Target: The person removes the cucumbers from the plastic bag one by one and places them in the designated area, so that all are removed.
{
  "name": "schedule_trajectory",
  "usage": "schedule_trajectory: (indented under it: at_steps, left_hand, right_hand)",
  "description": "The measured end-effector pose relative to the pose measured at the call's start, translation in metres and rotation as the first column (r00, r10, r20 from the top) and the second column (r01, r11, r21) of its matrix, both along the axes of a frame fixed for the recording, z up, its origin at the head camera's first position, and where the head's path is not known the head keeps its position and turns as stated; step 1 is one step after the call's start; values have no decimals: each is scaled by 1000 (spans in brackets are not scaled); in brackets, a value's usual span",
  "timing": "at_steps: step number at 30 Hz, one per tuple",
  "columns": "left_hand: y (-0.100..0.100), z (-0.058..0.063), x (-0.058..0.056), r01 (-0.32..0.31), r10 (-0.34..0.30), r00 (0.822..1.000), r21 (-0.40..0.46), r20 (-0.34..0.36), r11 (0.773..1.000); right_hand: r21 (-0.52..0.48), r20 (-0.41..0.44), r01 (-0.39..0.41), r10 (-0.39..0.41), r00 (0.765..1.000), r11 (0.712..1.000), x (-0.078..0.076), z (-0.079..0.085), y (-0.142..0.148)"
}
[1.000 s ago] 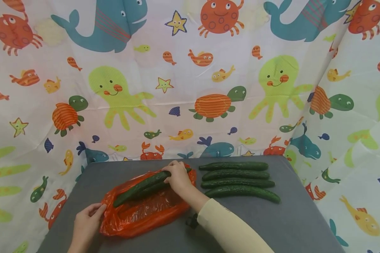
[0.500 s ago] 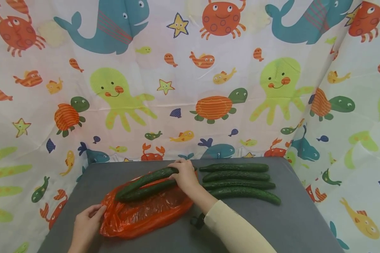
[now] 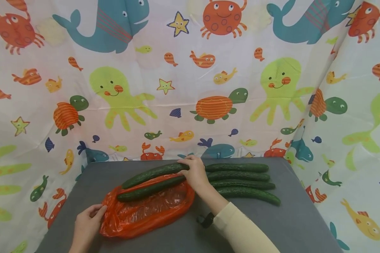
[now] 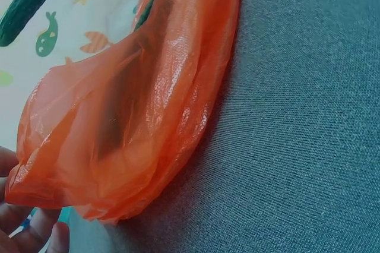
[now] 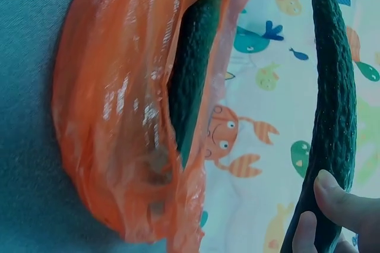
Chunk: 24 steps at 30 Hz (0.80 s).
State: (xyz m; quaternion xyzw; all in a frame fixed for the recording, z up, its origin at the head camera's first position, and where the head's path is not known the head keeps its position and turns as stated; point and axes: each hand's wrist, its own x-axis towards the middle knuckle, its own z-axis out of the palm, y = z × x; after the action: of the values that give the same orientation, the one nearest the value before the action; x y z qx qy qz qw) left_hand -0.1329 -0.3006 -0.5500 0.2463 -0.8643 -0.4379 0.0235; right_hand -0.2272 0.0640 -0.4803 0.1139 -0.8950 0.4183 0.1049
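Observation:
My right hand [image 3: 196, 175] grips a long dark green cucumber [image 3: 155, 173] near one end. In the right wrist view this cucumber [image 5: 335, 87] is raised apart from the bag, with my thumb laid along its side. A second cucumber [image 3: 145, 192] lies in the mouth of an orange plastic bag [image 3: 152, 223]. My left hand [image 3: 87, 223] pinches the bag's left edge between thumb and fingers. In the left wrist view the thin bag [image 4: 178, 87] hangs from those fingers, and a dark shape shows through it.
Several cucumbers [image 3: 240, 167] lie side by side in a row on the right of the grey table [image 3: 291, 225]. A curtain [image 3: 183, 123] printed with sea animals stands behind and along both sides. A small black device [image 3: 206, 220] sits at my right wrist.
My right hand has moved right, drawing one cucumber out of the bag and away from the other, towards the back edge. My left hand keeps its place on the bag.

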Motion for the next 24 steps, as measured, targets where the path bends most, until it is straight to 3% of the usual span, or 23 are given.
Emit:
schedule_trajectory:
  at_steps: [14, 24]
  left_hand:
    - [0, -3, 1, -13, 13, 1000, 1, 18, 1000]
    - [-1, -3, -1, -4, 4, 1000, -6, 26, 1000]
  right_hand:
    - [-24, -41, 50, -51, 998, 998, 4, -3, 44]
    - [14, 14, 95, -95, 995, 995, 8, -2, 76]
